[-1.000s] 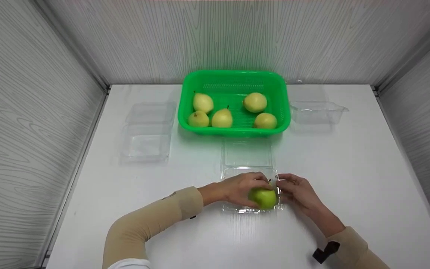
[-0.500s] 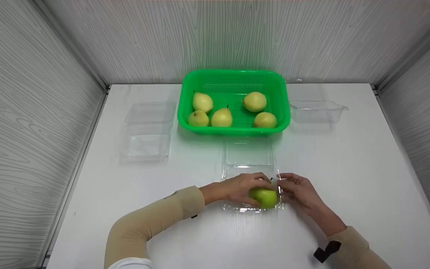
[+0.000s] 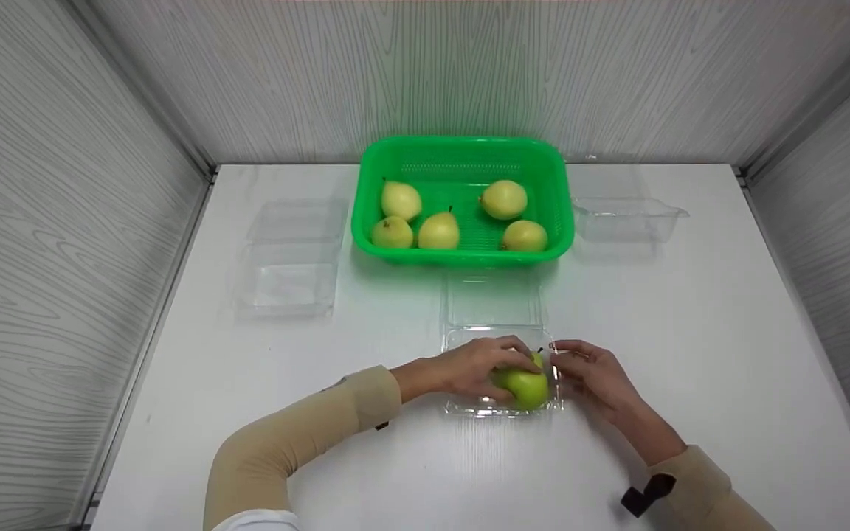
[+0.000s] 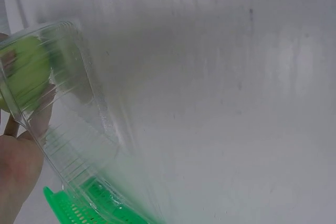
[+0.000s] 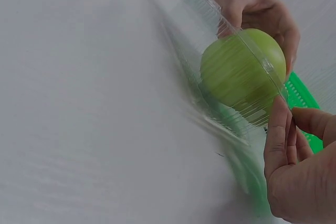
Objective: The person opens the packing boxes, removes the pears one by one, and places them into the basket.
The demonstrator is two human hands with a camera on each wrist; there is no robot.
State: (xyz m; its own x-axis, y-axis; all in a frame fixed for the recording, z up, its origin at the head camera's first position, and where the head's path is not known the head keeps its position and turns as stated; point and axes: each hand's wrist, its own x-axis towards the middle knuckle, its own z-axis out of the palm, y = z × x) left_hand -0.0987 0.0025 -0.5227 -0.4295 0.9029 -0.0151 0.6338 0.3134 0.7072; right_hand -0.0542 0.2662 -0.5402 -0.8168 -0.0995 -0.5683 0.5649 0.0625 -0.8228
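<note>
My left hand (image 3: 478,366) grips a green pear (image 3: 527,389) from its left side, fingers over the top and thumb at the lower side. The pear sits in the right part of a clear plastic clamshell box (image 3: 478,410), its stem towards the back. In the right wrist view, my right hand (image 5: 307,177) pinches the rim of the box (image 5: 265,65) between thumb and fingers. The left wrist view shows the pear (image 4: 26,72) through ribbed clear plastic. The box's lid (image 3: 495,302) lies folded back towards the basket.
A green basket (image 3: 462,257) with several pale yellow pears (image 3: 438,231) stands at the back. An opened clear box (image 3: 291,284) lies to the left, and another clear box (image 3: 624,221) is right of the basket. Panels stand at the back and both sides.
The box and the pear have shifted slightly to the right with both hands. My left hand's grip on the pear and the right hand's hold on the rim look much the same.
</note>
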